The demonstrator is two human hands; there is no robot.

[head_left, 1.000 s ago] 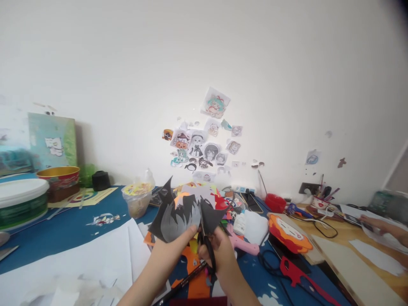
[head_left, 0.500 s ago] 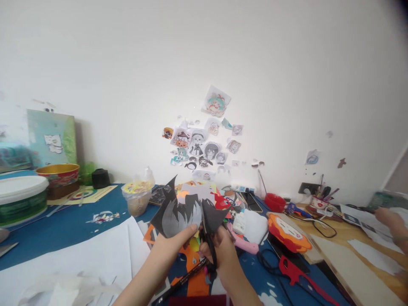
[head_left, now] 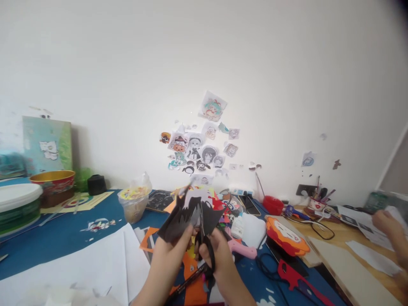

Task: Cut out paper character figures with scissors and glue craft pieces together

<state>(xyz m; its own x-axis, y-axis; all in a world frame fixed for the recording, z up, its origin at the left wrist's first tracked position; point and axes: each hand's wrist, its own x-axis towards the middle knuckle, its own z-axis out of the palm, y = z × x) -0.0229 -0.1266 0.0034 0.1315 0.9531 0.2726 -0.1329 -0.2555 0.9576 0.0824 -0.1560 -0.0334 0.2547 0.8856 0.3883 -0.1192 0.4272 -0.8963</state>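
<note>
Near the middle of the view, my left hand [head_left: 174, 255] pinches a sheet of black paper [head_left: 174, 221] with its thumb on top. My right hand [head_left: 219, 259] has its fingers in the handles of black scissors [head_left: 208, 250]. The scissor blades point up and away, between the left part of the black sheet and its right flap. Grey shows on the paper near the blades. Under my hands lie orange paper scraps [head_left: 195, 278] and a black pen [head_left: 188, 282].
A lidded plastic cup [head_left: 132, 206] stands left of centre, white sheets [head_left: 95, 259] at the lower left. To the right are a pink glue gun [head_left: 244, 249], a white bottle [head_left: 237, 226], a red bowl [head_left: 273, 205] and an orange cutout [head_left: 285, 236]. Another person's hand [head_left: 387, 223] is far right.
The black paper has turned and tilted, with its left part lower and closer to the scissors. My left hand has shifted slightly. The whole view has moved a little.
</note>
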